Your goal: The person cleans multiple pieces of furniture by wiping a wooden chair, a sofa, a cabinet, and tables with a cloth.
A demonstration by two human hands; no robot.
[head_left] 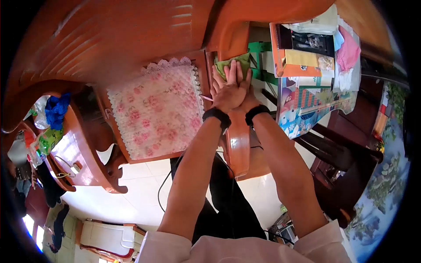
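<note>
Evidently both hands are at the same spot, one overlapping the other on a folded green cloth (242, 60), which lies on the glossy reddish-brown wooden armrest (239, 149) of a bench; the left hand (229, 95) is opened out flat, its fingers extended over the cloth; the right hand (250, 99) is partly covered (so I cannot tell whether its fingers grip the fabric); a black band (217, 116) circles the left wrist, and a matching dark band (257, 112) the right; left of the armrest, a pink floral seat pad with scalloped white lace edging (153, 114) covers the wooden seat; right of it stand a green frame (264, 46) and a table with a blue patterned cover (294, 125)
</note>
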